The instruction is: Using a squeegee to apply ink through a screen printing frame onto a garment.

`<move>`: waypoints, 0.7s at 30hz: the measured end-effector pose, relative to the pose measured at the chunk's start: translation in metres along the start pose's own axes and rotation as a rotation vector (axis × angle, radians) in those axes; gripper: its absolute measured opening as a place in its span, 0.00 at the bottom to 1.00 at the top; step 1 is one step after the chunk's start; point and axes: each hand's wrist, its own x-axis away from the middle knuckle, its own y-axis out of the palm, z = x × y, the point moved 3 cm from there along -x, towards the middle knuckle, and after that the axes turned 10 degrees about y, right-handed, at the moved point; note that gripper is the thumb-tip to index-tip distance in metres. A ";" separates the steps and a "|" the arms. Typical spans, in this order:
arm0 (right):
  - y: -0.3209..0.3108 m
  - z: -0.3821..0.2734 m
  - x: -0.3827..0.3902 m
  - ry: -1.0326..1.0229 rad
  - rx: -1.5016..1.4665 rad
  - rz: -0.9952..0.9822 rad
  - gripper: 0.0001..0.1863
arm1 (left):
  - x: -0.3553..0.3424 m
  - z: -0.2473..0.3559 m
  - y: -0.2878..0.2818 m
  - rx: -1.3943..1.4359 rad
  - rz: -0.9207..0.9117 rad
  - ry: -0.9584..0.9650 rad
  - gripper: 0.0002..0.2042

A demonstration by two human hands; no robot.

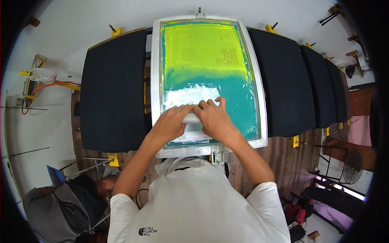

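A metal-framed printing screen [156, 81] lies in front of me, its mesh yellow-green at the far end and teal nearer. White ink [190, 94] is smeared across the near half, with ragged streaks beyond my fingers. Both hands grip a squeegee [191, 118] with a pale handle, over the near left part of the mesh. My left hand [172, 122] is closed round its left side. Closed round the right side is my right hand [214, 120], with one finger sticking out to the right. The squeegee's blade is mostly hidden by my hands.
Boards covered in black fabric stand left [115, 91] and right [281, 83] of the screen. A hinge clamp [217, 154] sits at its near edge. Yellow brackets [114, 159] stick out along the table. At lower left is another person [60, 206]; a fan [352, 168] stands at right.
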 end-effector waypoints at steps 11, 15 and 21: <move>0.072 -0.029 0.037 -0.048 0.154 0.269 0.21 | 0.057 -0.015 0.058 -0.223 0.050 0.083 0.33; 0.059 -0.027 0.041 -0.096 0.115 0.175 0.21 | 0.061 0.006 0.048 -0.156 0.011 0.000 0.30; 0.044 -0.005 0.018 -0.255 0.108 0.271 0.15 | 0.053 0.008 0.062 -0.303 0.105 -0.086 0.27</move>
